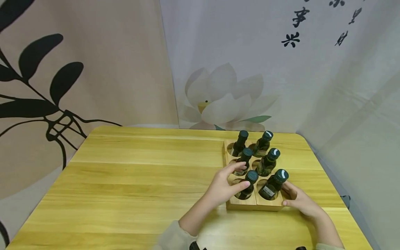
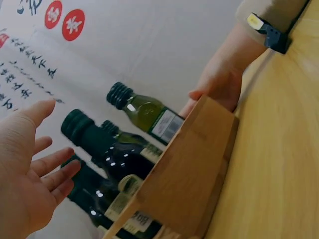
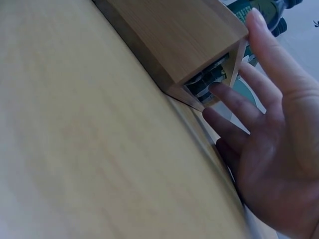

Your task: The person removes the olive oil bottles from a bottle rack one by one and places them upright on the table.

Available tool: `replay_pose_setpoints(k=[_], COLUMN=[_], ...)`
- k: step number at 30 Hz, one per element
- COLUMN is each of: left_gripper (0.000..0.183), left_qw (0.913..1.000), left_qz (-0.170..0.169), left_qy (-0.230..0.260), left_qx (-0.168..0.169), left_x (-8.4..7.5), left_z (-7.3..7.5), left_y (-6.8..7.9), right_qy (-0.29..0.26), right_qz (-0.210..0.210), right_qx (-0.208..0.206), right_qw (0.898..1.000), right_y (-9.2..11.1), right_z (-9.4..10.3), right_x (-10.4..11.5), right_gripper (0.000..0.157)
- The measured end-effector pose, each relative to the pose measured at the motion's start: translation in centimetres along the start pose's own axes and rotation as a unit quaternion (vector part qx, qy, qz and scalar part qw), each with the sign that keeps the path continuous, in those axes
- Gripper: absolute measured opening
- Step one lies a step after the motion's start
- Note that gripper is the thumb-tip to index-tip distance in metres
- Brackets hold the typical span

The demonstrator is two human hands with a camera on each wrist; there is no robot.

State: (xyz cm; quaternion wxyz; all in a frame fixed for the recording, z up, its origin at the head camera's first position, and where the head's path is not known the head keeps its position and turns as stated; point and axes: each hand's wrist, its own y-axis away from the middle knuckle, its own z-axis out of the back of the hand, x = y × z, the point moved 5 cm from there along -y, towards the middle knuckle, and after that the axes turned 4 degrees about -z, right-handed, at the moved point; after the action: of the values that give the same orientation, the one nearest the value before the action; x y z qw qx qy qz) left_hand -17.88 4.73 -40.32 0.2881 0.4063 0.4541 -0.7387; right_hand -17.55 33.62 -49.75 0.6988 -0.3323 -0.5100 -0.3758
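Note:
A wooden bottle rack [image 1: 269, 208] with round holes holds several small dark green glass bottles, standing in two columns. They have green caps and pale labels. My left hand [image 1: 223, 184] reaches over the left column; its thumb overlaps the front-left bottle [image 1: 251, 177] and its fingers overlap the middle-left bottle [image 1: 247, 155]. In the left wrist view those fingers are extended and spread beside the bottle necks. My right hand [image 1: 300, 199] is at the rack's right side, close to the front-right bottle [image 1: 275, 184]. Its thumb is at the rack's corner, with loosely bent fingers along the side in the right wrist view.
The rack stands on the right part of a yellow wooden table [image 1: 125, 187]. Behind the table hangs a pale curtain [image 1: 125, 62] printed with leaves, a lotus and characters. The table's right edge runs close beyond my right hand.

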Motion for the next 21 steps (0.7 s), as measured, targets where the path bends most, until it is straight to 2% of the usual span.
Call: replay_pose_setpoints(k=[9,16,21], left_gripper=[0.048,0.036,0.035], left_qw=[0.9993,0.9993,0.9987], left_qz=[0.032,0.006,0.008], left_qy=[0.012,0.018,0.034], left_qx=[-0.013,-0.033,-0.037], left_x=[1.1,1.1,1.2], left_z=[-1.9,-2.4,-2.5], left_y=[-0.4,-0.6,-0.7], right_qy=[0.006,0.007,0.003], right_qz=[-0.009,-0.019,-0.019], right_qx=[-0.004,-0.007,-0.004], right_qw=[1.0,1.0,1.0], right_y=[0.2,0.2,0.1], right_z=[0.0,0.0,-0.1], right_x=[0.2,-0.1,-0.1], right_gripper=[0.072,0.073,0.073])
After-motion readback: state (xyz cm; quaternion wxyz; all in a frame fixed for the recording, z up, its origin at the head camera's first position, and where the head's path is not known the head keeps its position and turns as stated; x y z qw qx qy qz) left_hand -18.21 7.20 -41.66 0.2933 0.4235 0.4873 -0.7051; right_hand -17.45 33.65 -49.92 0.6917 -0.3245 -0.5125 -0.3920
